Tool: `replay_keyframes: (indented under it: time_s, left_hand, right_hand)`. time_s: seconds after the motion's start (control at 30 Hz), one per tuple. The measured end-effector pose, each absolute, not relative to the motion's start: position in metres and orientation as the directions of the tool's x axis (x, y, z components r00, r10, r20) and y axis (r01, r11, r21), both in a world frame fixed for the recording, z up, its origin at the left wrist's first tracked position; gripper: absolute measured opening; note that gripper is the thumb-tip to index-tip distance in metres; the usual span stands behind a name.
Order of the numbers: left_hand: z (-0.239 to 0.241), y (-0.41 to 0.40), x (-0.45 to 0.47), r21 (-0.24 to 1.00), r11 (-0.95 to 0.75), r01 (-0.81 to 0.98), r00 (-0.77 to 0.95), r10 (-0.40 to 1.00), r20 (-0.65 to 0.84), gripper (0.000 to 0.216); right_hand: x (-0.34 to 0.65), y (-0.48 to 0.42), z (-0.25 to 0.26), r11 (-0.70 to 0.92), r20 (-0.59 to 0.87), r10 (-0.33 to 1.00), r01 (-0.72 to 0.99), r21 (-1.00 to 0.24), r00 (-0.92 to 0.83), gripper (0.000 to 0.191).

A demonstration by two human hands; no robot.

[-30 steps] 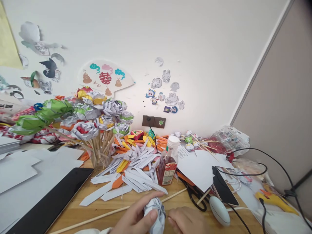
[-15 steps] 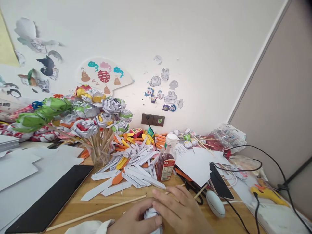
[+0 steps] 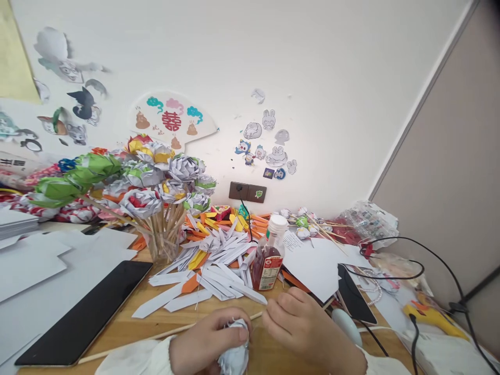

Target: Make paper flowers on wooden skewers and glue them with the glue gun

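My left hand [image 3: 205, 338] is closed around a crumpled white paper flower [image 3: 236, 348] at the lower middle, thumb across its front. Just to the right, apart from the flower, my right hand [image 3: 302, 329] has its fingers curled in; whatever they may pinch is hidden. A thin wooden stick [image 3: 167, 332] lies on the table and passes behind my left hand. Beyond my hands spreads a pile of folded paper strips [image 3: 222, 281], mostly white with some orange and yellow. A small bottle [image 3: 269, 255] of dark red liquid stands just behind my right hand.
A jar [image 3: 163, 250] of paper flowers on sticks stands at the left. In front of it lies a black tablet [image 3: 86, 317] beside white sheets [image 3: 31, 271]. To the right are a phone [image 3: 353, 294], a mouse [image 3: 347, 327], a yellow glue gun [image 3: 437, 320] and loose cables.
My hands have come apart. The right hand has moved off the paper flower to the right and curled its fingers, covering the scissors. The flower stays in my left hand and shows more.
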State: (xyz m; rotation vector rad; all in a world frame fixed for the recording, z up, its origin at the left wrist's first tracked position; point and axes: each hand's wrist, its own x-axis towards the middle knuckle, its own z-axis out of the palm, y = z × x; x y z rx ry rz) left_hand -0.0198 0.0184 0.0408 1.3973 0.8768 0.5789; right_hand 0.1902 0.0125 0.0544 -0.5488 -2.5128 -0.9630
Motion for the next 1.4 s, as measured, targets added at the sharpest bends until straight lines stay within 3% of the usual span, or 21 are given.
replay_keyframes:
  time_s: [0.13, 0.63, 0.8, 0.93, 1.03, 1.13, 1.2, 1.27, 1.33, 1.4]
  left_hand:
    - [0.035, 0.023, -0.021, 0.971, 0.19, 0.145, 0.661, 0.712, -0.237, 0.011]
    - [0.028, 0.043, -0.025, 0.933, 0.357, 0.048, 0.653, 0.695, -0.3, 0.026]
    - [0.027, 0.044, -0.024, 0.943, 0.333, -0.023, 0.573, 0.777, -0.261, 0.032]
    - [0.032, 0.04, -0.023, 0.951, 0.284, -0.121, 0.476, 0.858, -0.196, 0.037]
    - [0.036, 0.04, -0.025, 0.948, 0.233, -0.218, 0.384, 0.913, -0.136, 0.04]
    - [0.041, 0.042, -0.03, 0.933, 0.197, -0.301, 0.295, 0.95, -0.106, 0.039]
    - [0.045, 0.042, -0.034, 0.921, 0.194, -0.337, 0.263, 0.959, -0.106, 0.035]
    - [0.048, 0.042, -0.038, 0.911, 0.196, -0.363, 0.242, 0.964, -0.111, 0.029]
    - [0.049, 0.042, -0.04, 0.9, 0.198, -0.387, 0.22, 0.968, -0.119, 0.025]
    - [0.048, 0.043, -0.041, 0.886, 0.212, -0.413, 0.18, 0.972, -0.149, 0.023]
  right_hand:
    - [0.201, 0.022, 0.058, 0.656, 0.514, 0.243, 0.53, 0.537, -0.822, 0.028]
    - [0.218, 0.03, 0.055, 0.61, 0.545, 0.306, 0.6, 0.517, -0.781, 0.032]
    - [0.213, 0.034, 0.05, 0.576, 0.607, 0.365, 0.683, 0.449, -0.706, 0.035]
    - [0.192, 0.022, 0.047, 0.507, 0.774, 0.393, 0.819, 0.269, -0.497, 0.025]
    - [0.17, 0.003, 0.041, 0.554, 0.801, 0.45, 0.827, 0.096, -0.395, 0.027]
    - [0.152, -0.008, 0.026, 0.648, 0.587, 0.676, 0.738, -0.186, -0.446, 0.043]
    - [0.146, -0.007, 0.017, 0.519, 0.241, 0.854, 0.719, -0.462, -0.461, 0.053]
    - [0.147, -0.001, 0.012, 0.346, -0.046, 0.871, 0.678, -0.648, -0.489, 0.058]
    - [0.152, 0.006, 0.01, 0.291, -0.106, 0.829, 0.586, -0.757, -0.549, 0.055]
    - [0.158, 0.014, 0.005, 0.403, -0.001, 0.774, 0.493, -0.771, -0.634, 0.041]
